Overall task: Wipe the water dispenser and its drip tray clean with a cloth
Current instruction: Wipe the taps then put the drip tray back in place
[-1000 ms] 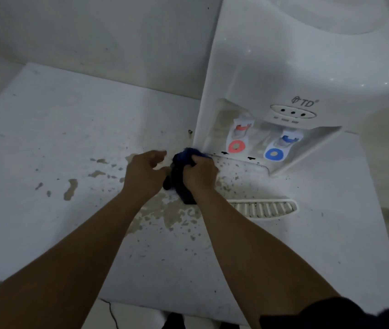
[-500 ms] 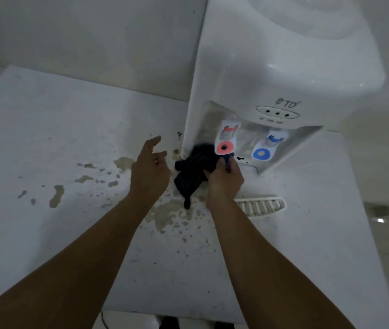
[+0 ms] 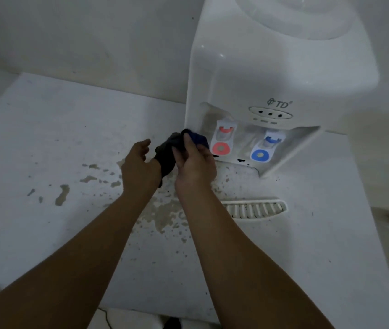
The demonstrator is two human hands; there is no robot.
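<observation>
Wiping step, just at front-left corner of dispenser [image 3: 248, 74], beside red tap [image 3: 222, 141]. Right hand [image 3: 194, 162] pinching dark cloth [image 3: 172, 150], fingers closed on it, top edge of cloth touching dispenser wall by the recess. Left hand [image 3: 139, 167] just beside cloth, fingers loosely curled, prob. steadying lower part; contact unclear. Drip tray [image 3: 255, 208] lying apart on table [image 3: 46, 150], w/ stains and specks round it, not yet wiped by the look. Next: bunch cloth, push into recess round taps w/o pressing levers, then do tray.

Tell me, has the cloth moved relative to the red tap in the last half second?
Yes. The cloth has moved left, out from under the red tap, to the dispenser's left front edge.
</observation>
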